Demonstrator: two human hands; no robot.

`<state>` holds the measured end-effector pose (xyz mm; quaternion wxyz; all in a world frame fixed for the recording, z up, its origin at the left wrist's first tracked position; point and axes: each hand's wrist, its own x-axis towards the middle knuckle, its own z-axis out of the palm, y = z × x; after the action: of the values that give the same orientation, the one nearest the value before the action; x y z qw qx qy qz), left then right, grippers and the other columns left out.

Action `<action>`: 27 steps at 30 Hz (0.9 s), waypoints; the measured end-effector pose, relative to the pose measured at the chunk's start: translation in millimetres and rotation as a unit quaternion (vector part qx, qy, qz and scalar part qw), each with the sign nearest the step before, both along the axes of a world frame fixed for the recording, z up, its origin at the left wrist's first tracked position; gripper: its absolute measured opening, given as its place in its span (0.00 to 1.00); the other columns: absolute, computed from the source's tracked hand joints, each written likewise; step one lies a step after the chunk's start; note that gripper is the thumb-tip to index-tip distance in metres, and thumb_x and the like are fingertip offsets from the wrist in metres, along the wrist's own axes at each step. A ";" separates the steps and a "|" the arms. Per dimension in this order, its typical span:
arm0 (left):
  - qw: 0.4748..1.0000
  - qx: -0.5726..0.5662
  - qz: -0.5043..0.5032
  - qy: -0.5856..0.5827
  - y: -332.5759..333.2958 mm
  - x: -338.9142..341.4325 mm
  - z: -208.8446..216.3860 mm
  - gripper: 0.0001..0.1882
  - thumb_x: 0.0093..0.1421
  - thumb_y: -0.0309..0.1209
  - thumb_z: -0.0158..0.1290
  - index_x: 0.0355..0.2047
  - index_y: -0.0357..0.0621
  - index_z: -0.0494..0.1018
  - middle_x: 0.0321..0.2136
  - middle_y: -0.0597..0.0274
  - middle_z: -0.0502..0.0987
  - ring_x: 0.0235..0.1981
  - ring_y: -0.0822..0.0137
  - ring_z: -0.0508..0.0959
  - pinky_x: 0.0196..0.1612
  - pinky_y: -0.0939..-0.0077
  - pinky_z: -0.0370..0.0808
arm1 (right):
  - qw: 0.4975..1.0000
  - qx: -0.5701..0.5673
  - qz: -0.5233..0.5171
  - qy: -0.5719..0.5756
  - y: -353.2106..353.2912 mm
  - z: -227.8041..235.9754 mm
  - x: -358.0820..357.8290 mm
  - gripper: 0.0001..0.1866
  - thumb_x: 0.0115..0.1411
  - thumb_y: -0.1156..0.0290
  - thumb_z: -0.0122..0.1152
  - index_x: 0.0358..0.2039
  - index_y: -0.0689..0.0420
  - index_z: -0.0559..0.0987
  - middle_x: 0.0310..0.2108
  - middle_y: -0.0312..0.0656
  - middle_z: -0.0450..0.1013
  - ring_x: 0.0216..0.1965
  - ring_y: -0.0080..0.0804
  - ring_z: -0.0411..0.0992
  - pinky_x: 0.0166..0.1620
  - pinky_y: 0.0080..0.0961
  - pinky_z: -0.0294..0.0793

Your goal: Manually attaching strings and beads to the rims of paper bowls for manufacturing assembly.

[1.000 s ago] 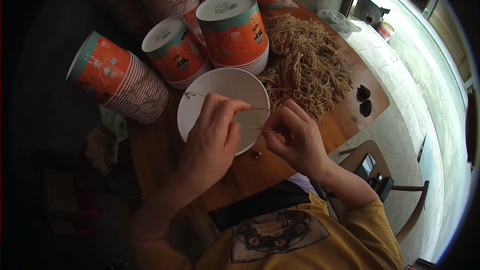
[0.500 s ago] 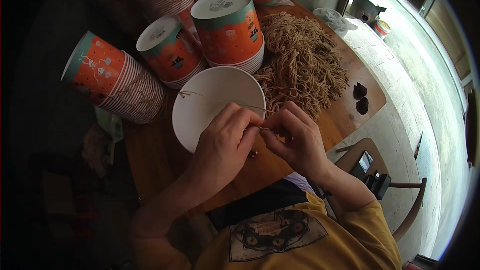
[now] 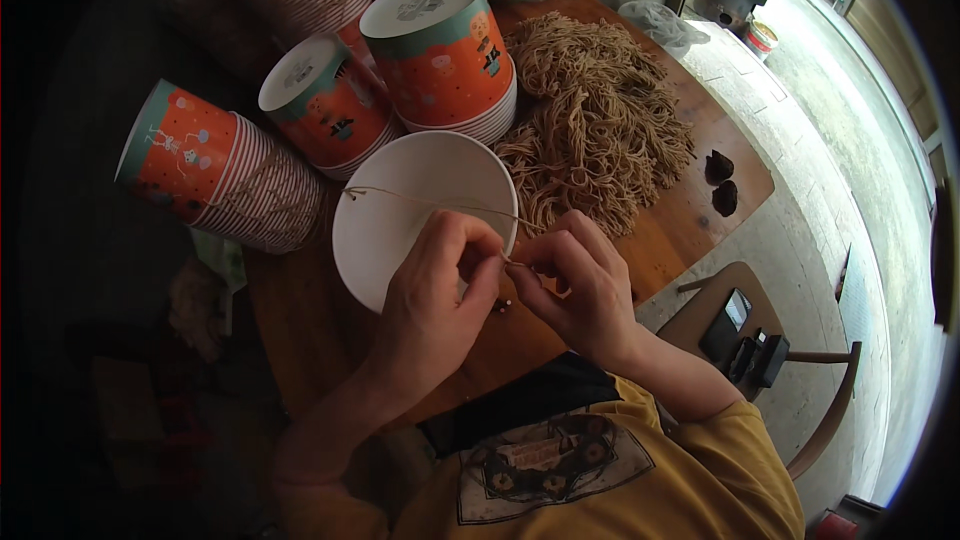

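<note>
"What's the left hand (image 3: 432, 275) doing?"
"Pinching, thumb to forefinger."
"And the right hand (image 3: 580, 275)?"
"Pinching too, its fingertips just beside the left's."
"Reaching from where?"
"Left forearm (image 3: 345, 405) from lower left, right forearm (image 3: 685, 380) from lower right."

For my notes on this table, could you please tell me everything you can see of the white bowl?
The bowl is white, round, plain and smooth, perhaps coated paper, with a rim. It sits mouth up on the table, in front of the orange tubs and left of the string heap. A strand crosses over its opening; the left hand hides its lower right part. Whether either touches it is unclear.
</note>
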<state>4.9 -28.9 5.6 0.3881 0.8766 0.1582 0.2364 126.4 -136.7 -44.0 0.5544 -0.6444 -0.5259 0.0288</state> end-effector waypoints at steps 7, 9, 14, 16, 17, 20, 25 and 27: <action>1.000 0.020 0.016 0.016 -2.4 -7.9 5.3 0.18 0.54 0.15 0.51 0.46 0.38 0.67 0.34 0.58 0.67 0.32 0.66 0.72 0.35 0.75 0.74 | 1.000 -0.003 0.011 0.029 -0.3 -1.6 0.9 0.07 0.50 0.76 0.65 0.28 0.58 0.74 0.26 0.40 0.66 0.26 0.34 0.68 0.29 0.28 0.69; 0.999 0.028 0.014 0.024 -4.0 -7.2 4.4 0.18 0.54 0.15 0.51 0.47 0.38 0.67 0.34 0.57 0.67 0.32 0.65 0.73 0.35 0.74 0.73 | 0.999 -0.011 0.016 0.030 -1.2 1.6 0.5 0.07 0.51 0.76 0.64 0.28 0.59 0.74 0.26 0.39 0.66 0.25 0.32 0.69 0.28 0.26 0.69; 0.998 0.059 0.017 0.015 -4.9 -6.5 0.0 0.18 0.56 0.15 0.49 0.48 0.39 0.68 0.34 0.56 0.67 0.33 0.62 0.73 0.35 0.70 0.73 | 0.926 -0.043 0.101 0.362 -0.7 6.4 -0.6 0.05 0.58 0.73 0.61 0.29 0.60 0.74 0.28 0.31 0.65 0.28 0.13 0.63 0.31 0.13 0.63; 0.999 0.037 0.010 0.012 -4.8 -7.0 1.3 0.18 0.56 0.16 0.49 0.48 0.39 0.68 0.34 0.56 0.67 0.33 0.61 0.73 0.35 0.69 0.72 | 0.930 -0.048 0.096 0.352 -1.5 5.3 -0.3 0.05 0.58 0.73 0.61 0.29 0.60 0.74 0.29 0.30 0.65 0.28 0.13 0.63 0.32 0.12 0.63; 0.999 0.036 0.010 0.011 -4.1 -6.9 1.7 0.18 0.56 0.16 0.49 0.48 0.39 0.68 0.34 0.56 0.67 0.33 0.61 0.73 0.35 0.69 0.72 | 0.933 -0.053 0.091 0.343 -1.6 4.8 -0.1 0.05 0.58 0.73 0.61 0.30 0.59 0.74 0.30 0.30 0.65 0.29 0.13 0.63 0.33 0.12 0.63; 0.999 0.029 0.015 0.041 -0.7 -5.5 4.7 0.18 0.56 0.16 0.48 0.48 0.38 0.68 0.35 0.56 0.67 0.34 0.60 0.73 0.35 0.70 0.73 | 0.948 -0.050 0.077 0.304 -1.6 4.5 -1.3 0.05 0.58 0.74 0.60 0.30 0.60 0.74 0.30 0.31 0.65 0.29 0.13 0.63 0.32 0.12 0.62; 0.998 -0.022 -0.001 0.064 6.9 -0.6 4.2 0.12 0.56 0.17 0.47 0.42 0.36 0.69 0.34 0.56 0.67 0.33 0.63 0.73 0.36 0.72 0.73 | 0.960 -0.033 0.059 0.271 1.6 -2.0 -4.2 0.05 0.58 0.74 0.61 0.29 0.61 0.74 0.29 0.33 0.65 0.27 0.15 0.65 0.29 0.14 0.64; 0.995 -0.060 -0.003 0.078 6.9 -2.0 7.6 0.12 0.57 0.17 0.46 0.42 0.37 0.70 0.34 0.61 0.67 0.33 0.70 0.72 0.36 0.78 0.72 | 0.961 -0.020 0.052 0.271 2.2 -3.9 -5.1 0.06 0.57 0.75 0.61 0.28 0.62 0.74 0.28 0.34 0.65 0.23 0.16 0.66 0.26 0.15 0.66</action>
<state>2.9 -22.0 13.1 0.4274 0.8678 0.1996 0.1564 121.3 -134.5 -47.9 0.6613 -0.5948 -0.3878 0.2418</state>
